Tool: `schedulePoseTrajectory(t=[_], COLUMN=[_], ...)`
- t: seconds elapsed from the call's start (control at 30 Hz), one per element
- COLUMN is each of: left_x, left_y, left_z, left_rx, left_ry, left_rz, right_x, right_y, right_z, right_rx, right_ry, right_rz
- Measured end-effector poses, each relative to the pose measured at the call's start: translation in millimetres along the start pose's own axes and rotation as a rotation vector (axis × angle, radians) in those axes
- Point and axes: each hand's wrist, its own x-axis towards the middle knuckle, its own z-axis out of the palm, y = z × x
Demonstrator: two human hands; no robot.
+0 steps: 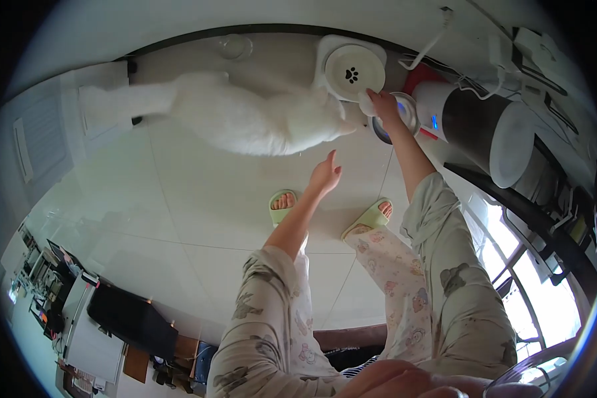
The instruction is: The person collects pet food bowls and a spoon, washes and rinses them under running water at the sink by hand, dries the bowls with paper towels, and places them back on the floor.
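My right hand [383,107] reaches over the rim of a round bowl [410,113] with a bluish glow inside. Its fingers are closed on a small white rounded object [366,103] whose kind I cannot make out. Just behind that object stands a white bowl with a black paw print [351,73], set in a pale stand [326,48]. A white cat [245,119] has its head close to the stand and the held object. Nearer to me, my left hand [325,175] hovers above the floor with fingers stretched out, holding nothing.
A white and dark cylindrical appliance [467,123] with blue lights lies to the right, near white cables [428,50]. A clear round dish [235,47] is by the wall. Green slippers [282,204] are on my feet. Pale floor tiles [205,199] spread between. A window is at right.
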Motion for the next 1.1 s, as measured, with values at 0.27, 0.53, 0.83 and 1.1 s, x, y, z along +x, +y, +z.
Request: schedulePoseTrajectory(t=[0.27,0.53,0.83,1.1], left_x=[-63,-113,-244,-342], left_y=[-86,-79,-33,41], left_z=[-51,-94,-109,-115], left_rx=[-0.06,-0.239,-0.385,-0.903], left_ry=[0.047,0.035,0.098,0.153], left_rz=[-0.153,-0.272,-0.31,-0.266], right_x=[23,10,-52,-66], right_y=[9,-13,-15,-18], right_z=[21,16,-44,-19], right_rx=[-0.859,-0.953,-0.873,-0.964], right_ry=[0.135,0.078,0.017,-0.056], right_rz=[-0.067,-0.122,-0.119,-0.266])
